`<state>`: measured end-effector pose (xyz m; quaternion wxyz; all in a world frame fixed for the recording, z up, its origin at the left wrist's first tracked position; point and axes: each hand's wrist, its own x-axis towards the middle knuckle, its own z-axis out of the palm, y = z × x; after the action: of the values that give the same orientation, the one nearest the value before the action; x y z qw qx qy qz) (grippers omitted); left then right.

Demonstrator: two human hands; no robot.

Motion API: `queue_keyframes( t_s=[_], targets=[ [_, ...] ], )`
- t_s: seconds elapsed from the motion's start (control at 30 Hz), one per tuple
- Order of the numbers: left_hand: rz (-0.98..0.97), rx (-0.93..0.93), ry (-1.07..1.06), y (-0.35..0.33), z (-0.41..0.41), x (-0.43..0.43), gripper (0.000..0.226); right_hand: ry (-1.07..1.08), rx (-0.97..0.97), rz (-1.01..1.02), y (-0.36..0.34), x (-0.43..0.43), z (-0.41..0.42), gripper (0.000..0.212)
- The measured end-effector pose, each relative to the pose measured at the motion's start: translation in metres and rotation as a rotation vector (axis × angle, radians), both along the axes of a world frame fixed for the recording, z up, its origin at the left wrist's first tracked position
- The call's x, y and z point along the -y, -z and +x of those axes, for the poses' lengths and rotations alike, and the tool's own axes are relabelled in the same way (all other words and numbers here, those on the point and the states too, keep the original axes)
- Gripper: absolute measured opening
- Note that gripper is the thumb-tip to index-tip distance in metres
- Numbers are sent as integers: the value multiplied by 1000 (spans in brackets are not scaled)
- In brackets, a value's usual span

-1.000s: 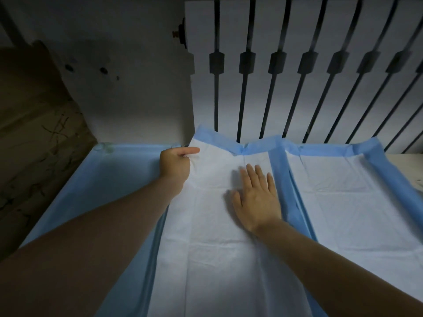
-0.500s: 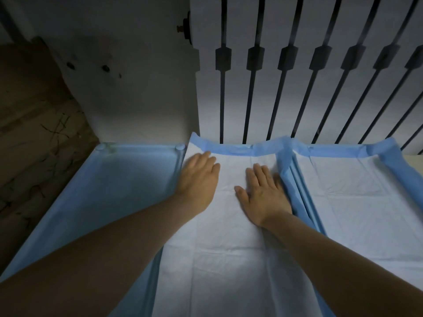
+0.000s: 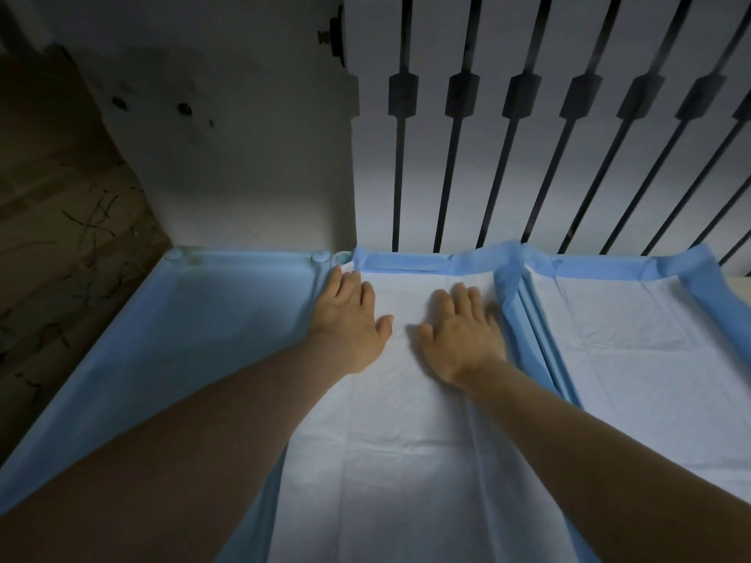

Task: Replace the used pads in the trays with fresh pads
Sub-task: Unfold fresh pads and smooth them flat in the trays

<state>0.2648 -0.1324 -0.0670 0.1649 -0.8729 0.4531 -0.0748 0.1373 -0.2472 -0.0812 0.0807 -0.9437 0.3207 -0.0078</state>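
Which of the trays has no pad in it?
The leftmost tray, bare blue plastic; the middle pad and right pad cover the other two.

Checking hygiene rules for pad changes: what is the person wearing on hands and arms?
Nothing that shows: the left hand and right hand are ungloved, no rings or watch visible, and the forearms are bare to the frame edge, no sleeve in view.

Single head-worn wide-angle view. Looks forward and down from above, close over the pad (image 3: 386, 440). Takes in the bare tray (image 3: 203, 319) at left, a second pad (image 3: 630, 359) at right, with railing (image 3: 508, 156) and wall (image 3: 244, 156) across the top.
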Motion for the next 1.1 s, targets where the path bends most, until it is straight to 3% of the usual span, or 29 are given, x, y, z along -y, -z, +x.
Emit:
queue_keyframes(
  t_s=[0.07, 0.2, 0.33, 0.47, 0.63, 0.83, 1.1],
  targets=[
    [-8, 4, 7, -1, -1, 0, 75, -104, 22, -60, 1, -10, 16, 67],
    [68, 65, 24, 0, -1, 2, 71, -233, 78, 22, 6, -22, 39, 59],
    [5, 39, 34, 1, 1, 0, 75, -112, 12, -39, 5, -4, 26, 71],
    [-2, 18, 39, 0, 2, -1, 76, 94, 3, 43, -3, 17, 7, 82],
    [5, 12, 36, 0, 3, 0, 76, 148, 50, 86, -4, 17, 10, 84],
    [11, 27, 36, 1, 2, 0, 76, 182, 34, -28, -1, 18, 14, 89],
    [7, -4, 19, 2, 2, -1, 77, 125, 25, 72, -1, 14, -1, 87]
  ],
)
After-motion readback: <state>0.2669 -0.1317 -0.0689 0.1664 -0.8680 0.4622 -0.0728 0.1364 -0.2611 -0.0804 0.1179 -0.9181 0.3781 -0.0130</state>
